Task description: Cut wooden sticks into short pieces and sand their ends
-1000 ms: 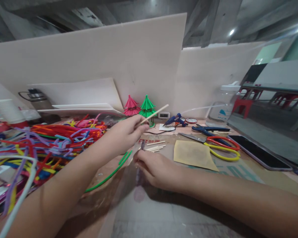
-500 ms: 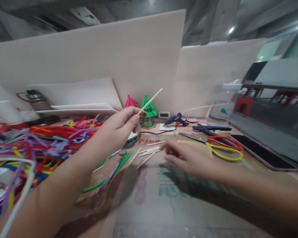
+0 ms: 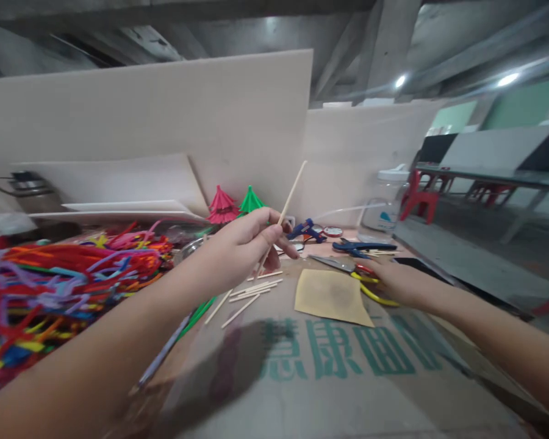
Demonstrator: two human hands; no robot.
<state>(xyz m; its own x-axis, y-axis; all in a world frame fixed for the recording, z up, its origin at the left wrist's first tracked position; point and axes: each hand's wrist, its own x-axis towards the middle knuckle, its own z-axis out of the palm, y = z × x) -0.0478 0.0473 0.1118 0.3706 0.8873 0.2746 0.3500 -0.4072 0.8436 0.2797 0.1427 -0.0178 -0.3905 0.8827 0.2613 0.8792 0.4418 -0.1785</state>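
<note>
My left hand point(image 3: 256, 241) pinches a thin wooden stick point(image 3: 293, 192), which slants up to the right above the cardboard. Over at the right, my right hand point(image 3: 388, 277) lies on the handles of the scissors point(image 3: 363, 281), red and yellow, with the blades pointing left; its fingers are partly hidden and blurred. Several loose sticks point(image 3: 251, 292) lie on the cardboard point(image 3: 329, 390) below my left hand. A square of tan sandpaper point(image 3: 332, 296) sits between them and the scissors.
Colourful pipe cleaners point(image 3: 73, 280) heap up at the left. Behind my left hand stand a pink roof model point(image 3: 222, 206) and a green one point(image 3: 251, 200). A blue glue gun point(image 3: 306, 230), blue pliers point(image 3: 361, 247), a clear bottle point(image 3: 384, 204) and a phone point(image 3: 421, 266) are farther right.
My right hand has moved right, from beside the loose sticks to the scissors. The stick in my left hand is now more upright. The camera view has shifted to the right.
</note>
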